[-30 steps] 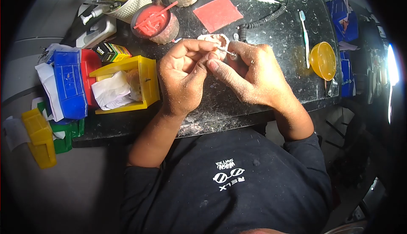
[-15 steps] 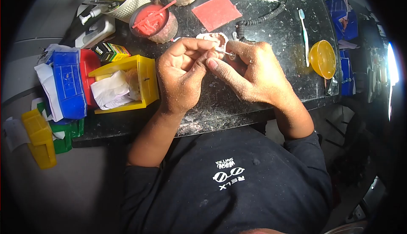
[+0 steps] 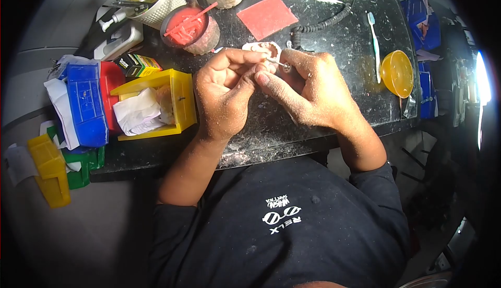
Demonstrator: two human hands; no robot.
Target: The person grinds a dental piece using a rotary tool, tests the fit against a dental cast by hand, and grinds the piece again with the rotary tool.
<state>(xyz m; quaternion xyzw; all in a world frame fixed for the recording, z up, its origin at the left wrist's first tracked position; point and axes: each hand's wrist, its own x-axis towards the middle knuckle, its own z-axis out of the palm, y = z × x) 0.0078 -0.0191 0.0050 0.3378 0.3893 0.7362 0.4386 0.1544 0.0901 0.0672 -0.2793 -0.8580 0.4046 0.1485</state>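
Note:
My right hand (image 3: 318,81), dusted with pale powder, is closed round a rotary handpiece (image 3: 286,67) whose thin metal tip points left. My left hand (image 3: 227,89) is pinched on a small object by that tip; the fingers cover most of it, so I cannot make out what it is. The thumbs of both hands meet. Just beyond the fingertips a whitish dental cast (image 3: 266,49) lies on the table. A coiled black cord (image 3: 326,22) runs over the table beyond my right hand.
Yellow bin (image 3: 182,100) with papers, blue bin (image 3: 86,105) and red bin (image 3: 109,92) stand left. Beyond are a bowl of red strips (image 3: 195,37), a tool basket (image 3: 162,11) and a red sheet (image 3: 267,16). Toothbrush (image 3: 375,48) and orange bowl (image 3: 397,74) lie right.

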